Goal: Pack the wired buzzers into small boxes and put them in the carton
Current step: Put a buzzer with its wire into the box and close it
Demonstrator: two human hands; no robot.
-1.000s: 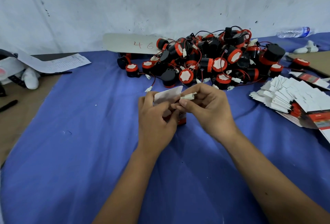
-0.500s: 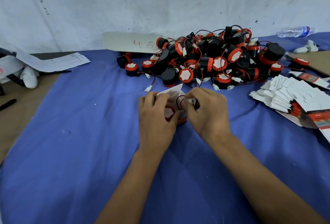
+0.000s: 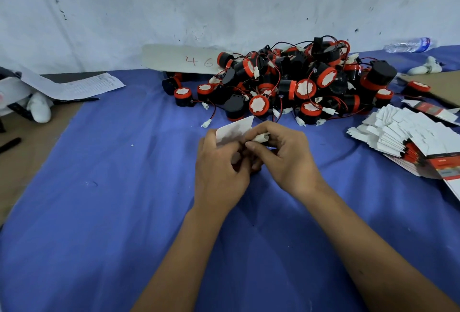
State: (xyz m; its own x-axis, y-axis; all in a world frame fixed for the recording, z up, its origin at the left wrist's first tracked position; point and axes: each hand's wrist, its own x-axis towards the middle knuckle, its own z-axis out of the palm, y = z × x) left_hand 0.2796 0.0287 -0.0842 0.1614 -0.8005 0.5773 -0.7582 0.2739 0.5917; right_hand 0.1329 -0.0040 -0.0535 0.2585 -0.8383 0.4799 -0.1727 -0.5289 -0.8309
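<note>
Blue cloth [image 3: 104, 212] covers the surface, and both hands meet over its middle. The left hand [image 3: 220, 170] curls round a small box [image 3: 235, 128], whose white flap stands up above the fingers; the box body is mostly hidden inside the grip. The right hand [image 3: 286, 160] pinches a white plug [image 3: 261, 137] between thumb and forefinger, right at the box opening, touching the left hand's fingers. Whether a buzzer already sits inside the box cannot be told.

Just beyond the hands lies a heap of buzzers [image 3: 293, 85], black and red with white faces and thin red and black wires ending in white plugs. A white card [image 3: 184, 59] marked 46 in red leans behind the heap against the wall. To the right, near the right hand, a fanned stack of flat boxes [image 3: 408, 135] rests on the cloth, white with red edges. A clear water bottle [image 3: 408, 45] lies far right by the wall. At the left edge a printed sheet [image 3: 82, 85] overlaps the cloth, beside a white soft toy [image 3: 37, 109].
</note>
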